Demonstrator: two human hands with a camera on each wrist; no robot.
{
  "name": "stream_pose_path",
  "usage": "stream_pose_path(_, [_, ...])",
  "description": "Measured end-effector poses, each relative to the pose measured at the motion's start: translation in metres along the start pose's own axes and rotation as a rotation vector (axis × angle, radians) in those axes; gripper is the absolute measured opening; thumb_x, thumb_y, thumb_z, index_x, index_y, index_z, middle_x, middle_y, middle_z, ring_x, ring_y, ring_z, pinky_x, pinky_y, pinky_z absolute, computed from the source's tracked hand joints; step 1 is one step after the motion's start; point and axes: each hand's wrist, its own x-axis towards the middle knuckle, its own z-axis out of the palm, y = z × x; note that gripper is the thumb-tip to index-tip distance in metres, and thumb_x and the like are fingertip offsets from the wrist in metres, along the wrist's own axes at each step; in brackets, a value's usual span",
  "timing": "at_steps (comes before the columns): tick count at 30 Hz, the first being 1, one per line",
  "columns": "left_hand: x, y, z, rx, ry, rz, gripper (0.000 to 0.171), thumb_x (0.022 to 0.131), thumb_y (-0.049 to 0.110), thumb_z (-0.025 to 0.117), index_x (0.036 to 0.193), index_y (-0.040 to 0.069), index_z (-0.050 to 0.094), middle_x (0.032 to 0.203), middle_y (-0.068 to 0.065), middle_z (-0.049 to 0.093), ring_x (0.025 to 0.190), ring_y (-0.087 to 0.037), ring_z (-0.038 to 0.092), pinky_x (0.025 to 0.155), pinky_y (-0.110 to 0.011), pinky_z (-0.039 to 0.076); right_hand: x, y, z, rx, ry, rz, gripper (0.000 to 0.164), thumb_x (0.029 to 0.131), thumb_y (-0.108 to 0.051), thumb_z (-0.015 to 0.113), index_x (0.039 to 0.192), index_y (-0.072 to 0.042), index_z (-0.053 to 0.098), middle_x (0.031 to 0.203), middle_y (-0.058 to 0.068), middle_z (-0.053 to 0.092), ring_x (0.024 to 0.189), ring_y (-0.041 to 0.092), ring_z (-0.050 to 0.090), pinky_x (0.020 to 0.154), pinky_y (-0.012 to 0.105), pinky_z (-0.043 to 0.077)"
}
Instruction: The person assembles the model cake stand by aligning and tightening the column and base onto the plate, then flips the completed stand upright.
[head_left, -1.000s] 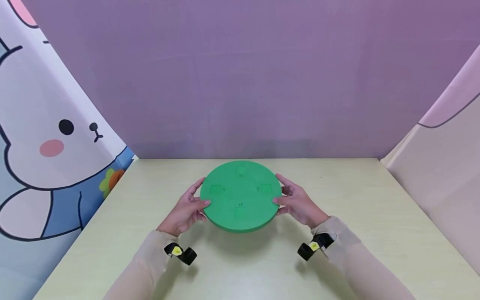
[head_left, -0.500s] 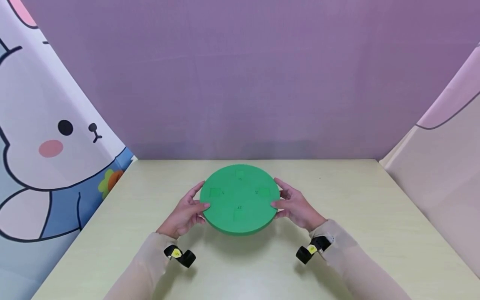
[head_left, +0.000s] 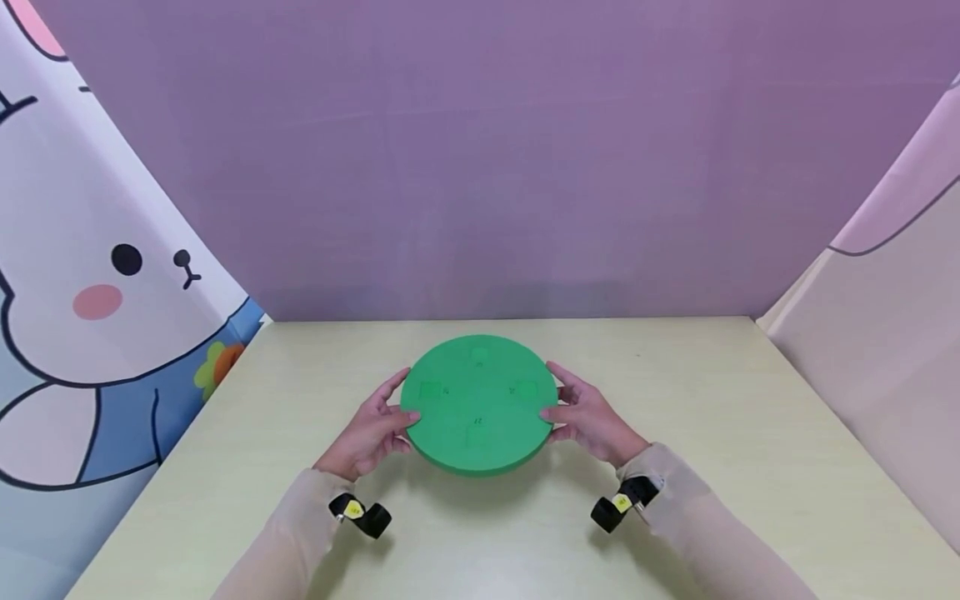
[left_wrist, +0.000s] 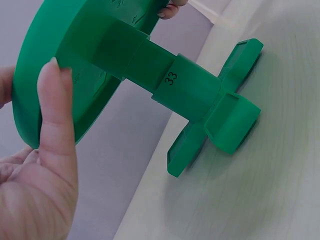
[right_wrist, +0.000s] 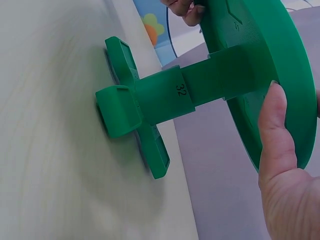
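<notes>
A green plastic model table with a round top (head_left: pixel 480 392) is held level between both hands in the head view. Below that top, a stepped column (left_wrist: pixel 187 87) runs down to a cross-shaped foot (left_wrist: pixel 232 122), close to the tabletop; I cannot tell whether every leg touches it. The column bears "33" in the left wrist view and "32" in the right. My left hand (head_left: pixel 371 429) grips the left rim, its thumb on top. Opposite, my right hand (head_left: pixel 596 421) grips the right rim in the same way. In the head view the round top hides the column and foot.
Under the hands lies a pale wooden tabletop (head_left: pixel 480 542). A purple backdrop (head_left: pixel 480 167) rises behind its far edge. Cloths flank it, with a cartoon rabbit print (head_left: pixel 75 250) at left. Each wrist wears a black camera on a strap.
The round top and both hands have come down slightly and a little towards me. The grip of both hands on the rim stays the same.
</notes>
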Motion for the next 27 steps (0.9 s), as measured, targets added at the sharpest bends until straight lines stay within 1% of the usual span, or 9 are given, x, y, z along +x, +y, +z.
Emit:
stream_pose_path(9, [-0.0009,0.0008,-0.0004,0.010,0.004,0.005,0.080,0.091,-0.007,0.052,0.154,0.010,0.006,0.080,-0.001,0.066,0.058,-0.008,0.062,0.052,-0.021,0.053,0.0008,0.0011,0.0008,-0.001,-0.001,-0.007,0.086,0.086,0.014,0.052,0.154,-0.004,0.003,0.117,0.020,0.045,0.077,0.017,0.065,0.063,0.029,0.057])
stream_pose_path(16, [0.0000,-0.0005,-0.0014,0.024,0.014,-0.009,0.080,0.092,-0.007,0.052,0.155,0.011,0.006,0.080,-0.002,0.066,0.057,-0.008,0.062,0.052,-0.022,0.053,0.0031,0.0029,-0.0010,-0.016,-0.011,-0.009,0.085,0.087,0.012,0.053,0.154,-0.005,0.003,0.118,0.020,0.045,0.076,0.016,0.064,0.063,0.027,0.056])
stream_pose_path(24, [-0.0016,-0.0007,-0.0001,0.018,0.016,-0.012,0.080,0.091,-0.007,0.051,0.154,0.009,0.005,0.079,-0.002,0.067,0.057,-0.008,0.062,0.052,-0.022,0.053,0.0038,0.0048,-0.0001,-0.027,-0.002,0.011,0.084,0.087,0.011,0.053,0.154,-0.005,0.004,0.120,0.022,0.044,0.078,0.017,0.064,0.062,0.027,0.056])
stream_pose_path(27, [-0.0012,-0.0007,-0.0007,0.020,0.008,-0.011,0.080,0.091,-0.007,0.051,0.154,0.010,0.004,0.079,-0.002,0.066,0.057,-0.008,0.062,0.052,-0.022,0.053,0.0042,0.0043,-0.0005,-0.038,0.003,0.018,0.083,0.088,0.010,0.053,0.154,-0.005,0.005,0.119,0.021,0.044,0.080,0.017,0.064,0.064,0.029,0.056])
